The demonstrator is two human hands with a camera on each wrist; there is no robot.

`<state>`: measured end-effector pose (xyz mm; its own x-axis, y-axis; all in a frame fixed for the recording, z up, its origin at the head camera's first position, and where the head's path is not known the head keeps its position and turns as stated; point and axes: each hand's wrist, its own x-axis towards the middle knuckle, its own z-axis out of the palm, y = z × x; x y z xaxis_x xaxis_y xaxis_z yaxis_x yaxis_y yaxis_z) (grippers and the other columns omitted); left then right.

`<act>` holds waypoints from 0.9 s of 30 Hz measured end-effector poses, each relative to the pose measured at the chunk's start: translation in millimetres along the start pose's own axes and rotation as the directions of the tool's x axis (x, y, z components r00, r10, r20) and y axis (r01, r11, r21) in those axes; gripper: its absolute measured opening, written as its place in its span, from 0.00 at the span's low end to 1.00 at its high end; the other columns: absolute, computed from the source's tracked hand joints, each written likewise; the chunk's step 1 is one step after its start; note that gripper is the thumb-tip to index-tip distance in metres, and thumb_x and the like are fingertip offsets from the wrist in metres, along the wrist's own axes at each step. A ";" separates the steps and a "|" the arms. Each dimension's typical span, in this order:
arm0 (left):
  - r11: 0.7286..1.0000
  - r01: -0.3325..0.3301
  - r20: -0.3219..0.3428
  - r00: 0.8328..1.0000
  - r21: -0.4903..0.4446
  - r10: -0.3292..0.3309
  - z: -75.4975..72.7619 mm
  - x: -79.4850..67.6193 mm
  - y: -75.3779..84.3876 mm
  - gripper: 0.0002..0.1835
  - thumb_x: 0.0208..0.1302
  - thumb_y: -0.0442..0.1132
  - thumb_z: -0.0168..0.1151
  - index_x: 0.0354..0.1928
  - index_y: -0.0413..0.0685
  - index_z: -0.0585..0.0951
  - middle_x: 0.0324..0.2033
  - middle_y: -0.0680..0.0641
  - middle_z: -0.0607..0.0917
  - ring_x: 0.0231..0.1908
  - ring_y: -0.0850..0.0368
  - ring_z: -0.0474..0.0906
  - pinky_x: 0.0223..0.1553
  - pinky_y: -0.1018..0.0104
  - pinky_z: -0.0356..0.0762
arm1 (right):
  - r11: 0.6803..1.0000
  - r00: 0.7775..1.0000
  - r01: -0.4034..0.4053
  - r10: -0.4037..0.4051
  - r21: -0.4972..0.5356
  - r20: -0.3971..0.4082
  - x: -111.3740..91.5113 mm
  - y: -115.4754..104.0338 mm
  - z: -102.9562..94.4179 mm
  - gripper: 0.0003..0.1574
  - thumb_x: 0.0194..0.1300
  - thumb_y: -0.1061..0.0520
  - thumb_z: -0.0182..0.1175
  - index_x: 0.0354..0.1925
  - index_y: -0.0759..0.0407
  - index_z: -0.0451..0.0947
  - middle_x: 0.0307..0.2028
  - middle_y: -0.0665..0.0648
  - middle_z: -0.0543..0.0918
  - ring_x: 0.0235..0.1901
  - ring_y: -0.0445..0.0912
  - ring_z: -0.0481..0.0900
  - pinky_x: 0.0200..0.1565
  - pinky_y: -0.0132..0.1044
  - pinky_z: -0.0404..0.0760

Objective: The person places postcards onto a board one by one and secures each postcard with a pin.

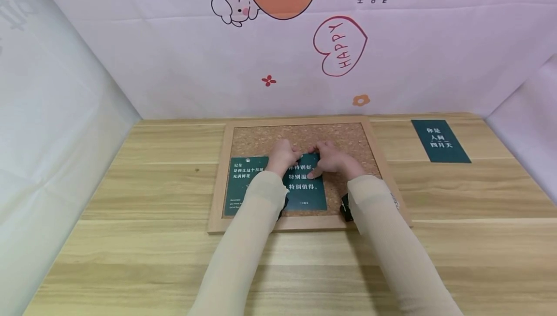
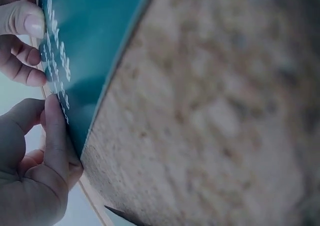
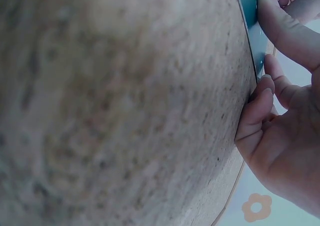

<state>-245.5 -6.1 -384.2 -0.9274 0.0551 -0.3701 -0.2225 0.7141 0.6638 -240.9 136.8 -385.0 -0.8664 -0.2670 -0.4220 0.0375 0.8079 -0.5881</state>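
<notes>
A dark green card with white writing [image 1: 308, 199] lies on the cork board [image 1: 348, 137] with a wooden frame. At its upper left edge my left hand [image 1: 282, 155] has its fingers curled, index fingertip touching the card in the left wrist view. My right hand [image 1: 334, 158] holds the upper right corner, thumb on the card's face and fingers curled at its edge. A small pale spot shows by the left fingertips at the card's top. Left of it, a second green card [image 1: 237, 190] sits on the cork, partly hidden by my left forearm, with a silvery pin [image 1: 247, 160] at its top.
A third green card [image 1: 440, 141] lies on the wooden table [image 1: 130, 200] to the right of the board. Behind the table hangs a white printed cloth [image 1: 196, 64]. Dark wrist devices show beneath both cuffs.
</notes>
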 end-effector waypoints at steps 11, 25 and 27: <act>1.000 -0.011 0.003 1.000 -0.007 0.011 -0.9 1.6 -2.1 0.28 0.70 0.40 0.55 0.08 0.49 0.64 0.07 0.54 0.67 0.15 0.62 0.69 0.19 0.73 0.61 | 1.000 1.000 0.002 -0.002 0.011 0.002 -0.9 -2.0 -0.2 0.40 0.56 0.59 0.69 0.62 0.63 0.61 0.63 0.67 0.56 0.59 0.58 0.58 0.68 0.54 0.61; 0.999 -0.037 -0.041 0.998 0.018 0.038 2.2 0.0 -2.5 0.27 0.67 0.38 0.57 0.07 0.49 0.65 0.07 0.53 0.68 0.14 0.61 0.67 0.18 0.72 0.61 | 1.000 1.000 0.005 -0.005 0.010 0.004 -1.0 -1.1 -0.1 0.41 0.56 0.59 0.69 0.62 0.64 0.61 0.64 0.67 0.56 0.60 0.59 0.58 0.68 0.54 0.60; 0.999 -0.035 -0.045 0.998 0.029 0.037 3.2 0.1 -2.4 0.27 0.67 0.39 0.57 0.08 0.49 0.65 0.07 0.54 0.66 0.13 0.61 0.64 0.17 0.72 0.59 | 1.000 1.000 0.000 0.000 0.009 0.008 -1.4 -1.2 0.0 0.41 0.56 0.58 0.69 0.63 0.63 0.61 0.64 0.67 0.55 0.60 0.59 0.58 0.68 0.54 0.60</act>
<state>-244.1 -5.6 -387.9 -0.9476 0.0493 -0.3156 -0.1807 0.7319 0.6570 -239.7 136.2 -383.7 -0.8625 -0.2714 -0.4271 0.0418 0.8029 -0.5946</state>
